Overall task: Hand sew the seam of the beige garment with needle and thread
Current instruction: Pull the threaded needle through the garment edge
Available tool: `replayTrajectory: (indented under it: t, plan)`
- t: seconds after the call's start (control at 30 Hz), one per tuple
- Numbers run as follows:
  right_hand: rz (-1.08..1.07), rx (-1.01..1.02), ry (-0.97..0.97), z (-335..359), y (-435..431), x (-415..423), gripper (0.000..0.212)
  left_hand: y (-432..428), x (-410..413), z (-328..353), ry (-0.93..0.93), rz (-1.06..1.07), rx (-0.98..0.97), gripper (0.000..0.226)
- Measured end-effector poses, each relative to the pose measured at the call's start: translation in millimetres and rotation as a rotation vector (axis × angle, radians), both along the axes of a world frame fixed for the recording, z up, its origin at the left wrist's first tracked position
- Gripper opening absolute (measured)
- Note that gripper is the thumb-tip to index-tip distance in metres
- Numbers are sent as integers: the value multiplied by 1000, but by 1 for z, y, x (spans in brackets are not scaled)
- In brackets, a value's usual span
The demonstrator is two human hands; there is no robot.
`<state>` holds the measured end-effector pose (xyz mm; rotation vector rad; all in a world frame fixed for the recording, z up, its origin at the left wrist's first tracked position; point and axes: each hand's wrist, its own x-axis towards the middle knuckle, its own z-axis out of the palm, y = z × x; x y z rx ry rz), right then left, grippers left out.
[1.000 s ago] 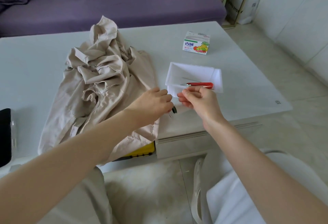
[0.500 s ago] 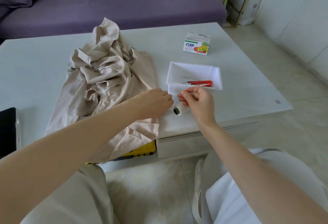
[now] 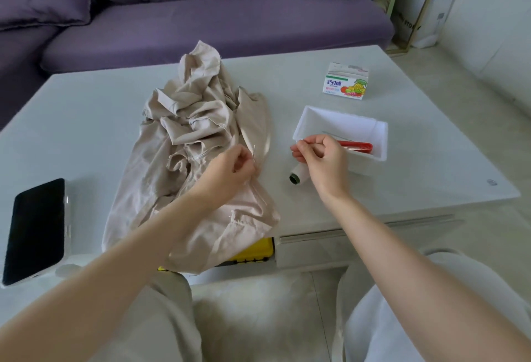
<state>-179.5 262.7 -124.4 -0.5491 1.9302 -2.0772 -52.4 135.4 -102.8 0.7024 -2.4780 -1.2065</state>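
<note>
The beige garment (image 3: 195, 137) lies crumpled on the white table (image 3: 86, 120), and its near edge hangs over the table's front. My left hand (image 3: 230, 169) hovers over the garment's right edge with curled fingers, pinching a thin pale sliver that looks like the needle (image 3: 254, 155). My right hand (image 3: 321, 157) is at the near left corner of the white tray (image 3: 382, 137), thumb and forefinger pinched together as if on thread, which is too fine to see. A thread spool (image 3: 296, 178) lies on the table just below that hand.
Red-handled snips (image 3: 359, 147) lie in the tray. A small printed box (image 3: 344, 81) stands behind it. A black phone (image 3: 36, 229) sits at the table's near left. Something yellow (image 3: 253, 252) shows under the table edge. A purple sofa (image 3: 201, 22) is behind.
My hands were together beside the spool; now they are apart. The left hand moved left over the garment, and the right hand rose toward the tray corner.
</note>
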Motion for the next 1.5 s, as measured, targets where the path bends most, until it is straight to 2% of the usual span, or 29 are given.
replayTrajectory:
  t: [0.1,0.2,0.33,0.47,0.67,0.8,0.9,1.2,1.33,1.5]
  plan:
    - [21,6,29,2,-11,-2,17,-1,4,4,85,109,228,18]
    - [41,25,41,3,-19,-5,13,-4,6,8,128,160,445,16]
    - [86,49,40,7,-27,-6,8,-8,5,6,158,206,582,18]
    - [147,85,39,17,-28,-2,16,-7,-2,5,237,247,746,25]
    - [245,139,16,24,-17,10,18,1,-1,2,201,61,760,12]
    - [283,195,44,20,-14,14,22,1,-3,0,205,126,827,13]
    - [318,236,119,21,-11,17,23,3,-6,0,204,160,890,23]
    - [350,246,177,18,-13,25,23,8,-12,-1,87,97,918,28]
    - [361,250,169,18,-11,24,22,9,-12,0,104,136,927,21]
    - [367,258,182,18,-12,25,17,9,-11,0,111,193,847,17]
